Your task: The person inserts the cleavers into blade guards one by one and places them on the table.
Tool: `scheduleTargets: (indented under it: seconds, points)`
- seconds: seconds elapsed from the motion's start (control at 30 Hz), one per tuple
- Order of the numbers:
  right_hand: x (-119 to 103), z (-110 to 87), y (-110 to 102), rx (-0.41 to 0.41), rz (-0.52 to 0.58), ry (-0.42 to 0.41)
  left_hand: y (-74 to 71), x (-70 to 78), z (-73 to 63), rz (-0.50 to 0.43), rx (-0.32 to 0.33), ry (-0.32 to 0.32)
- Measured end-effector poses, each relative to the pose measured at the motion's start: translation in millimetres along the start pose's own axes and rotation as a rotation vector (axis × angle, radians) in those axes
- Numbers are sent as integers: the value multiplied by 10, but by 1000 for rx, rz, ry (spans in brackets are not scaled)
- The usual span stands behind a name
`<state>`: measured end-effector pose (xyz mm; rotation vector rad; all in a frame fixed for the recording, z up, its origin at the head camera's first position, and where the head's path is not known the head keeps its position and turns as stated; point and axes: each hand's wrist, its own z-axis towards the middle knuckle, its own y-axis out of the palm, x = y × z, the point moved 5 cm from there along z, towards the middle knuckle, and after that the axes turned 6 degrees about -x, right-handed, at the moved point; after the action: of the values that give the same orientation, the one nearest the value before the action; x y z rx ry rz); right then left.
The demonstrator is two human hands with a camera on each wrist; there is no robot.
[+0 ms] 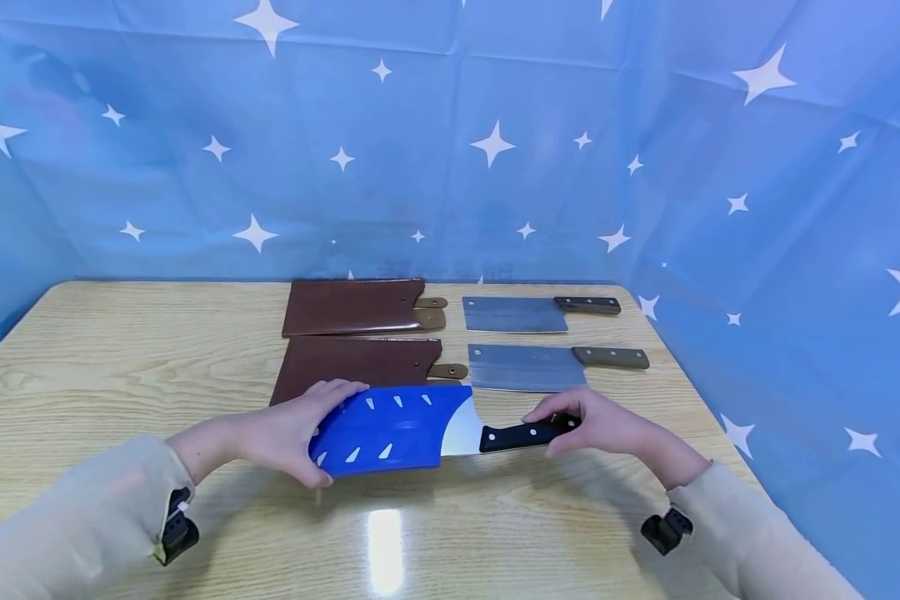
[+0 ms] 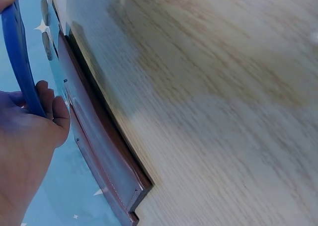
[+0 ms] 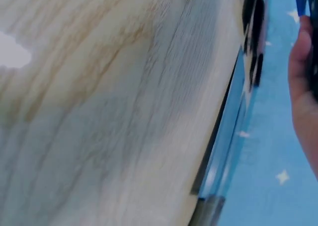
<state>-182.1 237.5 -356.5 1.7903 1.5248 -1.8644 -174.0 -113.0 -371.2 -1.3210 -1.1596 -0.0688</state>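
Observation:
A cleaver with a black riveted handle is held above the table, most of its blade inside a blue blade cover with white slots. A strip of bare blade shows between cover and handle. My left hand grips the closed left end of the cover, thumb at the lower edge and fingers over the upper one. In the left wrist view the cover is seen edge-on between thumb and fingers. My right hand pinches the rear part of the handle; in the right wrist view this hand shows only partly.
Two brown leather sheaths with strap tabs lie at the back of the wooden table. To their right lie two bare cleavers, one with a dark handle, the other with a brown handle. A blue star-patterned curtain hangs behind.

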Motion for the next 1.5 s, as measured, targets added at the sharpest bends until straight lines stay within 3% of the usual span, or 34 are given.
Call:
scheduleTargets:
  seconds: [0.27,0.67,0.97,1.27,1.4,1.5]
  points:
    - [166,-107,-84,18,79,-32,54,18,25,28,-10,-22]
    - [285,-115,16,37,-91,8,225,-17,81,189,51,-33]
    - [308,-46,107,7,-144,-12,350,-119,86,198,15,-69]
    - [349,-14,124,-10,-168,-2,311,-97,55,207,39,-61]
    - [334,-22,87,-10,-191,21,228,-100,27,242,99,-36]
    - [301,-42,-18,33,-238,40,76,-124,11,248,169,-38]
